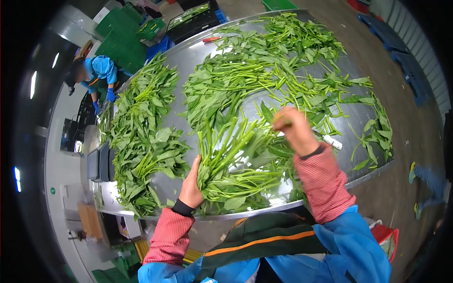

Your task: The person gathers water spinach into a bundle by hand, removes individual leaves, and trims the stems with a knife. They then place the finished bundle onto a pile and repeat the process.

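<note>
My left hand (pixel 191 185) grips a bunch of leafy green stalks (pixel 222 155) near its cut ends, at the near edge of a long steel table (pixel 198 56). Out over the greens, my right hand (pixel 293 128) has its fingers pinched on a single stem and leaf. Loose greens (pixel 255 61) lie spread across the middle and far part of the table. Another heap of greens (pixel 141 132) runs along the left side. I wear red checked sleeves and a blue apron.
A person in blue with blue gloves (pixel 96 75) works at the table's far left end. Green crates (pixel 123 40) and a black crate (pixel 191 21) stand beyond the table. Someone's legs (pixel 427 186) stand at the right, on the concrete floor.
</note>
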`<state>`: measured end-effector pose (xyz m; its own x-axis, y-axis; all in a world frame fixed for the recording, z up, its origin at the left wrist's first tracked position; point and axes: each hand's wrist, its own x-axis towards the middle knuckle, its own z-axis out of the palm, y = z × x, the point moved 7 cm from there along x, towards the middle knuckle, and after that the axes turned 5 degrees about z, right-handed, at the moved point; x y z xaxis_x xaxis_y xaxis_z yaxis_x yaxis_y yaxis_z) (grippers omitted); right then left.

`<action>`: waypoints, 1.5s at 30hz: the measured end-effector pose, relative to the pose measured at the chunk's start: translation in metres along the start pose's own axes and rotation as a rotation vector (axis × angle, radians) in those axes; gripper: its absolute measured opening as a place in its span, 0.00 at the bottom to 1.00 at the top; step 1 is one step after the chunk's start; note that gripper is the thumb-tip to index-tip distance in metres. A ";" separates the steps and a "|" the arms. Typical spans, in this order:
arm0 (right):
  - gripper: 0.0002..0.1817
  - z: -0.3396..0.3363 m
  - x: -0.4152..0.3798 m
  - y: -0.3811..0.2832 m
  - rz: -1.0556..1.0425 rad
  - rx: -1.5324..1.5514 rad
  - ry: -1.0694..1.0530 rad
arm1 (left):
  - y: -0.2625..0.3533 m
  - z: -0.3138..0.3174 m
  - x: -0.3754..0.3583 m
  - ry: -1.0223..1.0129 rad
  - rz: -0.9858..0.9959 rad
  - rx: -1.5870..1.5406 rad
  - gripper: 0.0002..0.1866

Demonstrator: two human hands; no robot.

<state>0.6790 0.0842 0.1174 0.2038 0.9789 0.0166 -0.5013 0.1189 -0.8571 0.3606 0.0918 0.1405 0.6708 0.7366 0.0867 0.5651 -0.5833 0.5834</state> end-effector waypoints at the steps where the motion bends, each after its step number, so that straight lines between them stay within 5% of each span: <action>1: 0.13 -0.016 -0.001 -0.009 0.024 -0.064 0.081 | -0.008 0.002 -0.004 -0.010 -0.033 -0.047 0.53; 2: 0.12 -0.028 0.001 -0.016 0.041 -0.130 0.165 | -0.009 0.001 -0.008 -0.007 -0.031 -0.032 0.54; 4: 0.11 -0.002 -0.010 -0.016 -0.015 -0.585 0.062 | -0.007 0.000 -0.009 0.008 -0.012 -0.004 0.54; 6: 0.08 0.031 -0.021 -0.018 -0.051 -0.705 -0.088 | -0.008 0.002 -0.008 -0.003 -0.018 -0.013 0.54; 10: 0.08 -0.069 0.002 -0.040 -0.273 -0.393 0.577 | -0.009 -0.001 -0.008 -0.008 -0.064 -0.063 0.54; 11: 0.19 -0.077 0.003 -0.049 -0.364 -0.670 0.664 | -0.009 -0.002 -0.008 -0.006 -0.076 -0.076 0.54; 14: 0.29 -0.027 -0.008 -0.045 -0.307 -1.329 0.491 | -0.004 0.001 -0.007 -0.018 -0.008 0.006 0.51; 15: 0.35 -0.003 -0.012 -0.031 -0.188 -1.262 0.332 | 0.001 0.004 -0.006 -0.031 0.007 0.016 0.49; 18: 0.24 0.022 -0.010 0.042 0.092 -0.788 -0.128 | 0.020 0.008 0.001 -0.064 0.148 0.106 0.43; 21: 0.11 -0.005 -0.011 0.026 0.196 -0.375 0.109 | 0.041 -0.002 0.006 0.013 0.311 0.266 0.44; 24: 0.10 -0.059 -0.007 -0.008 0.143 -0.314 0.278 | 0.041 -0.007 0.006 0.052 0.349 0.341 0.45; 27: 0.10 -0.010 -0.012 -0.032 -0.028 -0.661 0.034 | 0.037 -0.010 0.006 0.054 0.341 0.393 0.43; 30: 0.22 0.073 -0.035 -0.046 -0.581 -1.390 -0.210 | 0.056 -0.010 0.015 -0.024 0.397 0.512 0.41; 32: 0.22 0.082 -0.032 -0.021 -0.472 -1.475 -0.314 | 0.062 -0.005 0.020 -0.079 0.422 0.604 0.37; 35: 0.17 0.080 -0.021 0.025 -0.325 -1.278 -0.443 | 0.069 0.002 0.026 -0.170 0.455 0.673 0.35; 38: 0.13 0.063 -0.020 0.068 0.403 -0.363 -0.318 | 0.068 0.006 0.027 -0.176 0.483 0.693 0.36; 42: 0.07 0.032 -0.020 0.044 0.441 0.412 -0.105 | 0.054 0.000 0.021 -0.134 0.416 0.648 0.38; 44: 0.07 0.006 -0.010 0.013 0.186 0.512 -0.133 | 0.046 -0.006 0.016 -0.106 0.380 0.530 0.41; 45: 0.07 -0.001 -0.008 0.005 0.180 0.193 -0.142 | 0.038 -0.007 0.013 -0.074 0.360 0.471 0.41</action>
<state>0.6751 0.0768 0.1124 -0.0159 0.9989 -0.0437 -0.6720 -0.0430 -0.7393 0.3877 0.0814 0.1694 0.8818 0.4486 0.1457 0.4370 -0.8933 0.1053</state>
